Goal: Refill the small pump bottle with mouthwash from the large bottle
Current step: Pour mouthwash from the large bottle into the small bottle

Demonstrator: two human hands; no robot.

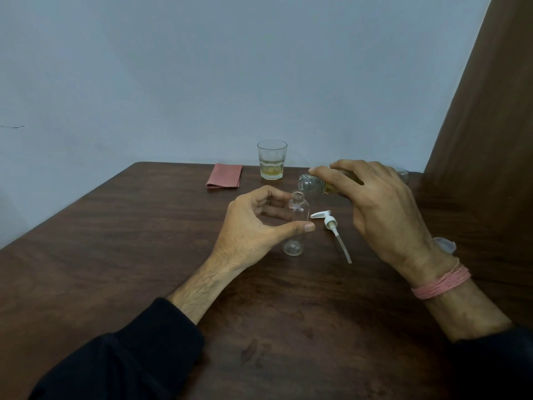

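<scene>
Clear plastic small pump bottle (297,220), empty as far as can be seen, stands upright on the dark wood-grain surface (115,255), open neck up, w/ its white pump head and dip tube (331,226) lying flat just beside it to the right. Left hand (253,226) is cupped wide around the small bottle from the left, thumb tip touching or nearly touching its front, fingers behind it; can't tell if the grip is firm yet. Right hand (383,209) holds the large clear bottle of yellowish mouthwash (317,183), tipped nearly horizontal, long axis running right-to-left, its open mouth just above and slightly right of the small neck, not yet over it. No stream visible. So the pour likely turns on a short shift left to line up mouth over neck, then more tilt; narrow neck means spill risk. Faceted glass tumbler w/ yellow liquid (272,160) and folded pink cloth (225,176) sit farther back, well apart.
</scene>
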